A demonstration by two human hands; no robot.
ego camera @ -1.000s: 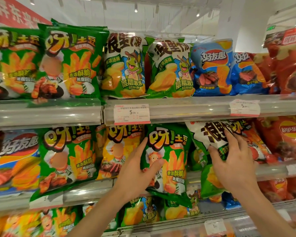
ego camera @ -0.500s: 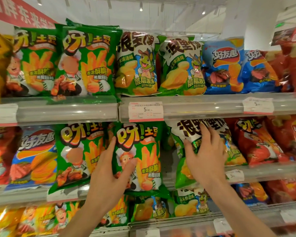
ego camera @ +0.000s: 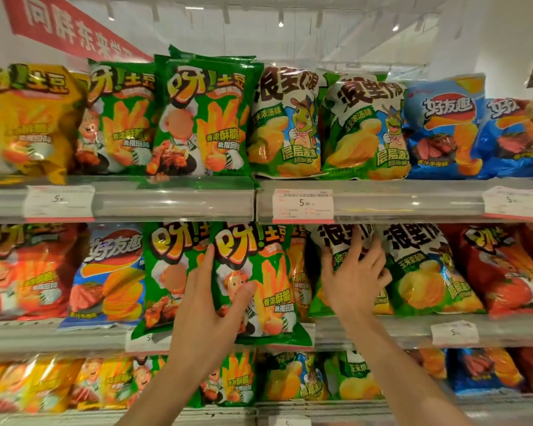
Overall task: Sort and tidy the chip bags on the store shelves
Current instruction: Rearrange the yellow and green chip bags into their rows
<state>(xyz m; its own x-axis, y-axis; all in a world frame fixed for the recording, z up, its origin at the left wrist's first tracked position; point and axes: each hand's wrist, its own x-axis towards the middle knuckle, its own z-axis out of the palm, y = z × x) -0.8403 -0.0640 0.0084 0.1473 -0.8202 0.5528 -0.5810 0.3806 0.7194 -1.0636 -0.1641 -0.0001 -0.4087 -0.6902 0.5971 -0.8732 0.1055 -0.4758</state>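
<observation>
Left hand: the left hand [ego camera: 211, 305] grips a green fries bag [ego camera: 259, 284] on the middle shelf [ego camera: 382, 329], thumb across its front, fingers running up its left edge.
Right hand: the right hand [ego camera: 353, 272] lies with fingers spread over the front of a green-and-white wavy-chip bag [ego camera: 336, 247], fingertips curling round its right edge, so it is grasping the bag.
Held bags: both stand upright on the middle shelf; an orange-yellow bag [ego camera: 299, 272] shows in the gap between them.
Neighbours: a second green fries bag [ego camera: 166, 272] stands just left of the held one and partly behind it; a matching wavy-chip bag [ego camera: 425, 272] touches the right hand's bag on its right, with red bags [ego camera: 499, 272] beyond.
Above: the upper shelf rail [ego camera: 173, 201] with its price tag [ego camera: 302, 206] hangs just over both bag tops.
Below: the fries bag's bottom edge overhangs the shelf lip; a lower row of bags [ego camera: 293, 376] sits underneath.
Room: bags are packed side to side along every shelf.
</observation>
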